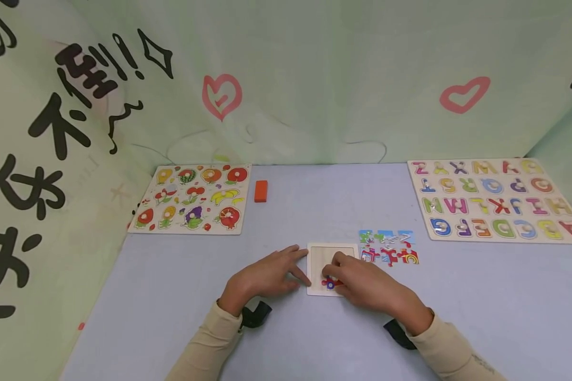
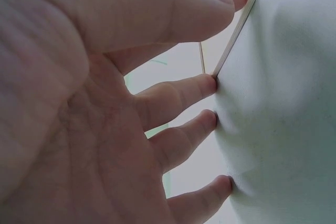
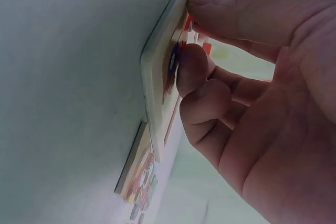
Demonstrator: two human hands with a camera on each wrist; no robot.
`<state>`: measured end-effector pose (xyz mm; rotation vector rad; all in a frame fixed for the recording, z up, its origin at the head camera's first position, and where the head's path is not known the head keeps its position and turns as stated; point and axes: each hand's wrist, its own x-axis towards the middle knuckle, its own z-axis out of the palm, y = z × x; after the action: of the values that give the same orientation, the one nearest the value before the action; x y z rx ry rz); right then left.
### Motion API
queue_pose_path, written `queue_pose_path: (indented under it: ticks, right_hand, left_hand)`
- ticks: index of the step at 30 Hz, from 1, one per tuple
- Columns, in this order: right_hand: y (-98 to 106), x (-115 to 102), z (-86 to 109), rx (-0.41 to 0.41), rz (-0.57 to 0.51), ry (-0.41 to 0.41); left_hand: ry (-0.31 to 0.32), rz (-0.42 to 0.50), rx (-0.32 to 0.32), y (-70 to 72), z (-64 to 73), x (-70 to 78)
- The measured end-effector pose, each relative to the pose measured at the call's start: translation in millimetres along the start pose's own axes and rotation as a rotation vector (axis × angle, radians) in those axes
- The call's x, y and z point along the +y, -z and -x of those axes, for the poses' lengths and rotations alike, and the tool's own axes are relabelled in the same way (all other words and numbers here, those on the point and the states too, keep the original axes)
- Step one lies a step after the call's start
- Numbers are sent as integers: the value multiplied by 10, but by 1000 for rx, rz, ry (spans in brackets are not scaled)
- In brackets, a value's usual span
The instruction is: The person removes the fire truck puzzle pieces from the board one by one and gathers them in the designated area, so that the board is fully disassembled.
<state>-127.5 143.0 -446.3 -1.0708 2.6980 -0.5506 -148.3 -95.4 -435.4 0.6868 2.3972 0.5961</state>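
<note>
A small wooden puzzle tray (image 1: pixel 316 268) with a raised rim lies in front of the person. My left hand (image 1: pixel 273 272) rests at its left side, fingers spread, with fingertips touching the rim in the left wrist view. Over the tray's lower right is my right hand (image 1: pixel 369 280), its thumb and bent fingers on a puzzle piece (image 1: pixel 331 284) with a blue wheel and red parts. The fingers hide part of that piece; it lies inside the tray's frame. Loose picture puzzle pieces (image 1: pixel 390 248) are grouped just right of the tray, some against its edge.
A fruit peg board (image 1: pixel 195 199) lies at the back left, with an orange-red block (image 1: pixel 261 191) beside it. An alphabet board (image 1: pixel 495 200) lies at the back right. A printed green curtain (image 1: pixel 314 79) hangs behind the table (image 1: pixel 171 317).
</note>
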Motion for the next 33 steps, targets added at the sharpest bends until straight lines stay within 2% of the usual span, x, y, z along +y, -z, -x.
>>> queue_pose_path:
  ticks: [9,16,27,33]
  right_hand:
    - [-19,-19,-14,-12,14,-21]
    - [-31,-14,-9,6,20,0]
    - [-18,-11,3,-14,-53,-10]
    - [-24,15,7,11,-61,2]
  left_hand:
    - [-6,-2,9,-6,14,-7]
    - [-7,-5,9,-3,21,2]
    - [-12,-6,9,-13,11,5]
    - [-12,-10,14,-14,6,2]
